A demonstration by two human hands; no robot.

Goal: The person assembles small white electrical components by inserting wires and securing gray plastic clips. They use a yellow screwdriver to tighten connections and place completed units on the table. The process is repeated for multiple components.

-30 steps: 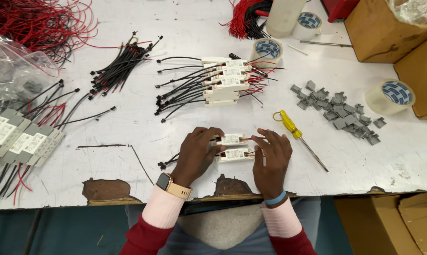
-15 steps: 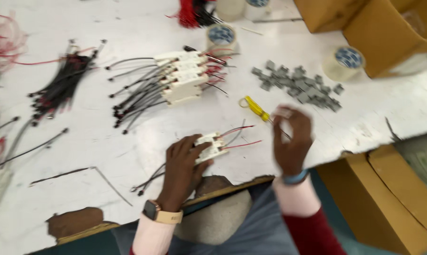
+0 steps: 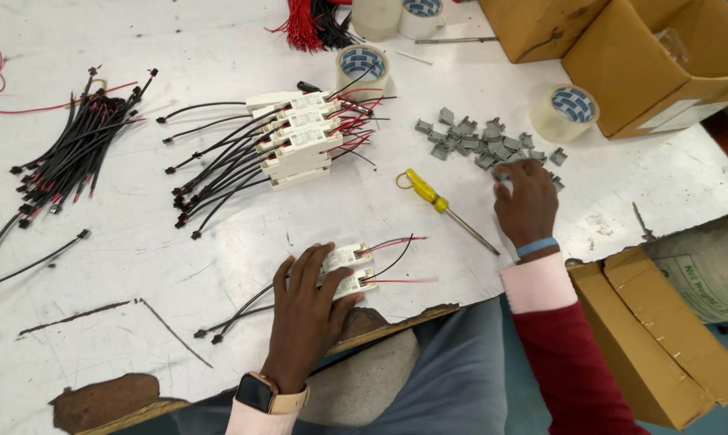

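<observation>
Two white modules [image 3: 346, 270] lie side by side near the table's front edge, and my left hand [image 3: 303, 314] rests flat on them, fingers [image 3: 309, 270] stretched out and slightly spread, pressing down rather than gripping. Red and black wires trail from the modules toward 3 o'clock, black leads toward 8 o'clock.

My right hand [image 3: 527, 201] is out at 2 o'clock from the modules, at the near edge of the grey clips [image 3: 481, 143]. Its fingers [image 3: 505, 179] are curled together at the tips over a clip; I cannot tell whether one is actually pinched, as the knuckles hide the fingertips.

Between the hands, a yellow screwdriver [image 3: 440, 205] lies loose, handle toward 10 o'clock, tip toward 4 o'clock, touched by neither hand.

At 12 o'clock from the modules sits a stack of wired modules [image 3: 295, 137], with a tape roll [image 3: 362, 68] just beyond it. Another tape roll [image 3: 565, 111] stands at 1 o'clock from the right hand, beside cardboard boxes [image 3: 662, 64]. A bundle of black leads [image 3: 78, 149] lies far off at 10 o'clock on the white table [image 3: 178, 48].
</observation>
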